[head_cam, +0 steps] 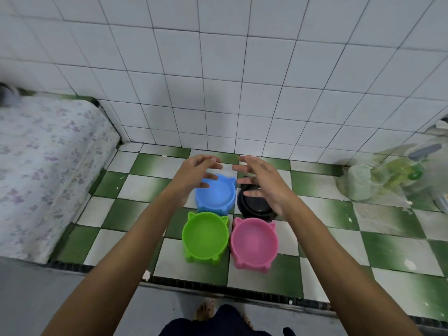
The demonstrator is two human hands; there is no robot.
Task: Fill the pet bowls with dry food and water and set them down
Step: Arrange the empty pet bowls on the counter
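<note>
Nearest, green bowl [205,236] and pink bowl [254,243] touch; behind them, left hand [196,174] hovers over blue bowl [215,193], right hand [263,180] over black bowl [257,204], both hands' fingers spread, holding nothing.

Four bowls are seen in smooth moulded plastic: blue [216,193], green [205,236] and pink [253,243] matt, black [256,206] glossier. Glazed ceramic tiles [194,81] are noted on the wall; printed cloth [43,166] at left.
</note>
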